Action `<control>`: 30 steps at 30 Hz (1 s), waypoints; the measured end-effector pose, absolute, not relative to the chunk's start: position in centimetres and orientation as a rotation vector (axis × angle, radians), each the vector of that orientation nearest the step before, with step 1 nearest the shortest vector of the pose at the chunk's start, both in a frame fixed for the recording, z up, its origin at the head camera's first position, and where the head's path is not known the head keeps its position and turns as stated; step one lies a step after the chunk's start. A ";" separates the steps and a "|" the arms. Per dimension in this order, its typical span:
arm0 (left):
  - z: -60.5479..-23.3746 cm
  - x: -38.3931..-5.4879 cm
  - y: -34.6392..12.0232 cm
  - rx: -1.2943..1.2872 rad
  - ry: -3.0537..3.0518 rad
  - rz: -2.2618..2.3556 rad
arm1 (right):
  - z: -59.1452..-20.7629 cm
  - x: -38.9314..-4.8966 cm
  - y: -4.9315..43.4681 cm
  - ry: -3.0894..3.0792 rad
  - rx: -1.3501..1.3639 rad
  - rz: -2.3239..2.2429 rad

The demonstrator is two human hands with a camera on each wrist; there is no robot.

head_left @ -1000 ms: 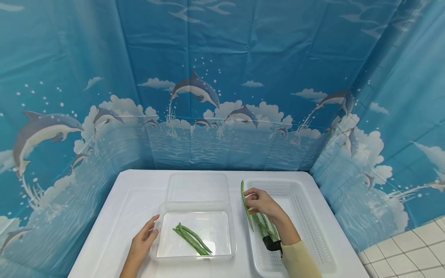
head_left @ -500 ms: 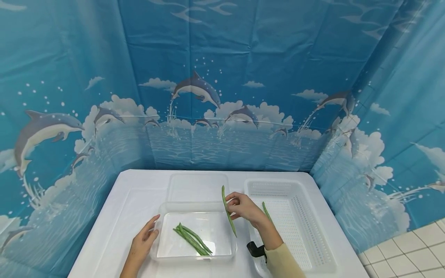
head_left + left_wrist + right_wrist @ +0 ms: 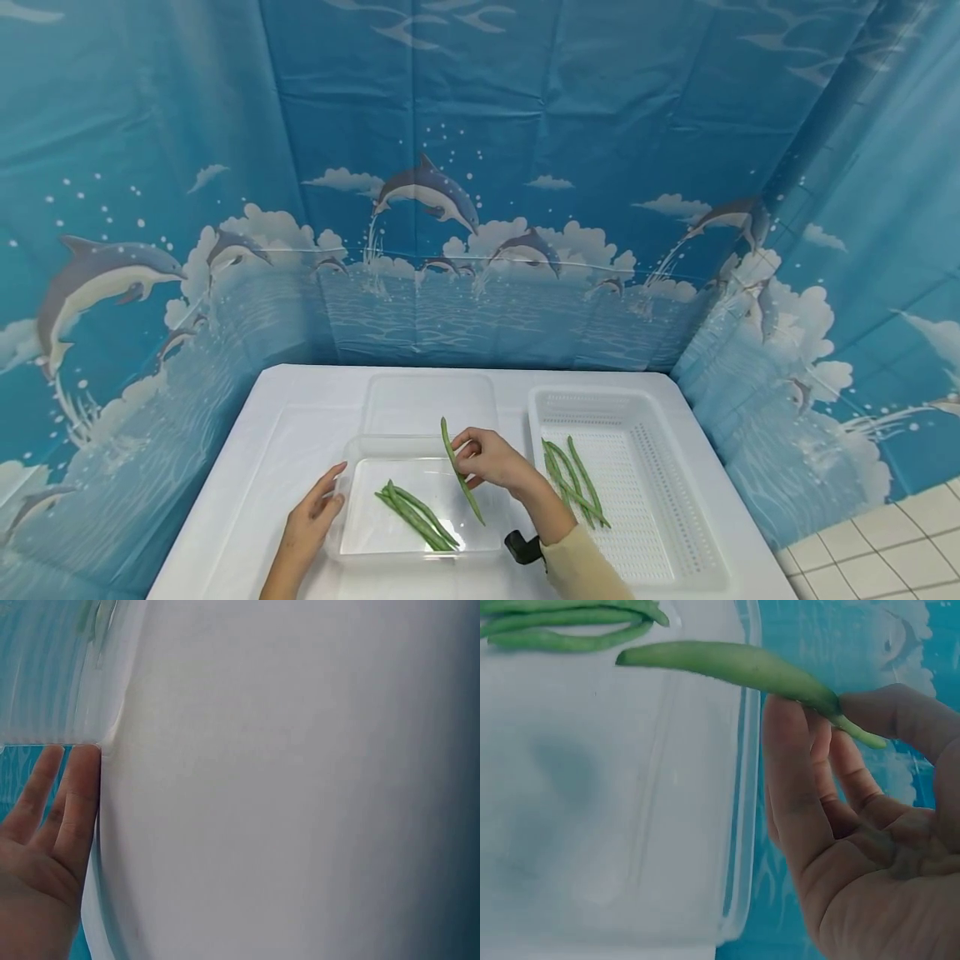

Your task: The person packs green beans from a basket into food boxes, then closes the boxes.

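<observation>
Between thumb and fingers, my right hand pinches one green bean above the right part of a clear plastic box. The same bean crosses the upper part of the right wrist view. Several green beans lie together on the box floor. At the box's left wall, my left hand touches with fairly straight fingers. In the left wrist view its fingertips meet the box edge. To the right, a white perforated basket holds several more green beans.
Behind the box lies a flat translucent lid on the white table. A blue dolphin-print curtain hangs along the table's back. A black wrist camera sits on my right wrist.
My right hand has carried the green bean left from over the basket to above the clear box. Beans in the basket have come into view. The left hand has stayed at the box.
</observation>
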State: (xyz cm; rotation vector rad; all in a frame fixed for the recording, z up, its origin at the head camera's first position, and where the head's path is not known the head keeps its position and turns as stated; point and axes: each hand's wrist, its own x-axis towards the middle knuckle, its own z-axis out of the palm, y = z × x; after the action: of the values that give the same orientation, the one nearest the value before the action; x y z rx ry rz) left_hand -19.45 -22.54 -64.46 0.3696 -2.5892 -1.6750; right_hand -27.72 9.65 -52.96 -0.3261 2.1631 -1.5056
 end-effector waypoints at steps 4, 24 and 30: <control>-64.5 -19.4 -22.6 0.373 -2.593 -1.694 | -53.7 -27.4 7.8 2.156 -0.351 -1.472; -64.6 -19.6 -22.6 0.330 -2.575 -1.648 | -58.1 -25.7 2.8 2.293 -0.363 -1.172; -64.5 -19.4 -22.6 0.326 -2.574 -1.653 | -58.3 -25.3 2.2 2.355 -0.364 -1.050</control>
State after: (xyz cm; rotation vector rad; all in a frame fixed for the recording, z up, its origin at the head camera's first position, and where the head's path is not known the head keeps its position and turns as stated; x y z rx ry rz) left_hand -19.43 -22.61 -64.55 0.3259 -2.5738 -1.6529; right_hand -25.32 2.19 -58.33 -0.3642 2.3549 -1.0504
